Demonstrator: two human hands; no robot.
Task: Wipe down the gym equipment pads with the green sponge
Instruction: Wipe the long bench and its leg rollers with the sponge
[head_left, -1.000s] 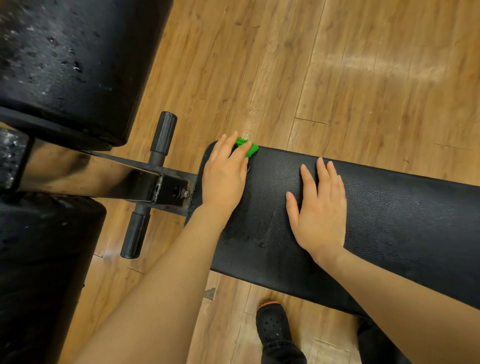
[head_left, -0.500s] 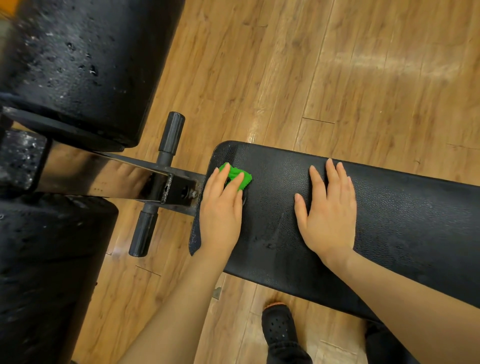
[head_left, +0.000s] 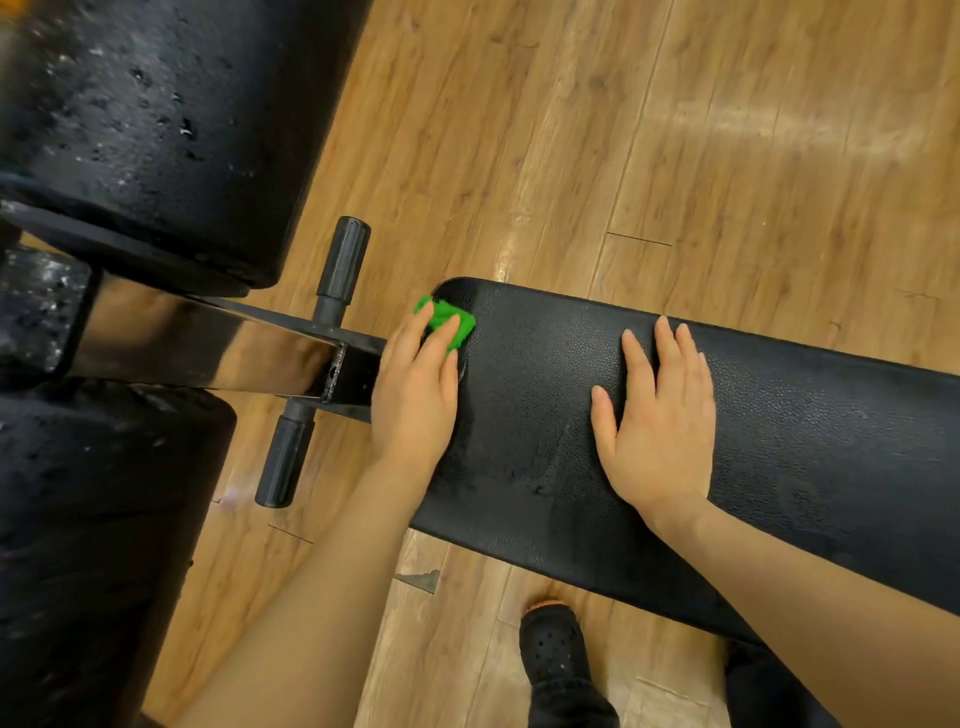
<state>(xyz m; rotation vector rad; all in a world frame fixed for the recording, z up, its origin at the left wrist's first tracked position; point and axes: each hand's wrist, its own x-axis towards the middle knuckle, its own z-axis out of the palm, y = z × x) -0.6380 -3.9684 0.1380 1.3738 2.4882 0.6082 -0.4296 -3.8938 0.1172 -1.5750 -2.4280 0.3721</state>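
Observation:
The green sponge (head_left: 450, 323) lies on the far left corner of the long black bench pad (head_left: 805, 441). My left hand (head_left: 413, 395) presses down on it with straight fingers, and only the sponge's far part shows past the fingertips. Further right on the pad, my right hand (head_left: 660, 421) rests flat with the fingers spread. Faint wet streaks show on the pad between my hands.
Two big black roller pads (head_left: 156, 130) (head_left: 93, 519) flank a shiny metal frame beam (head_left: 208, 348) on the left. A short crossbar with black grips (head_left: 343, 265) sits just beyond the bench end. Wooden floor surrounds everything, and a black shoe (head_left: 553, 644) stands below the bench.
My left hand slid the sponge from the pad's far edge back toward me, then left and out to the end corner. My right hand stayed flat on the pad.

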